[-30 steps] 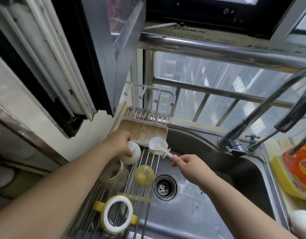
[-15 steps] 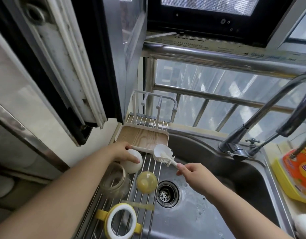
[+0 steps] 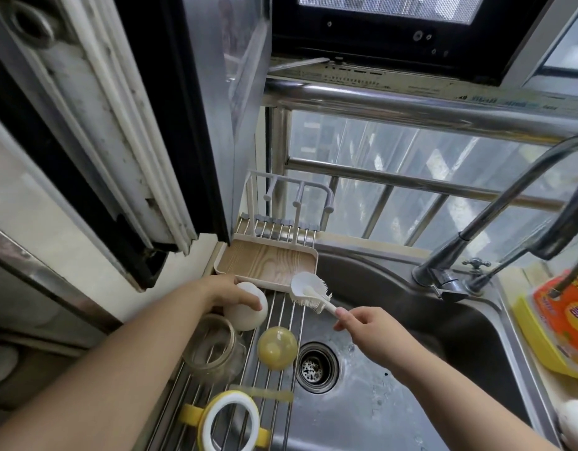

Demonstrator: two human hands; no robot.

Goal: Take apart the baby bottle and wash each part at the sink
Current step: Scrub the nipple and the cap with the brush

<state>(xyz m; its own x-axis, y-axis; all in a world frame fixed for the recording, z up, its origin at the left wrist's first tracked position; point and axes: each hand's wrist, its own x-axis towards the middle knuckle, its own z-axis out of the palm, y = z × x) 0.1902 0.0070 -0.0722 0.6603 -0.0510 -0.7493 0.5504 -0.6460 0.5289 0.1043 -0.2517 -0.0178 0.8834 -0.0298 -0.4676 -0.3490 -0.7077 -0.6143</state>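
Resting under left hand — white rounded cap; matte.

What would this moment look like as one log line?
left hand: grips white rounded cap on steel rack | right hand: holds white bristle brush | clear glass bottle: on rack

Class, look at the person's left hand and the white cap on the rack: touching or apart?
Touching. The head view shows the left hand lying over the white cap, fingertips pressed on its top, with no gap visible.
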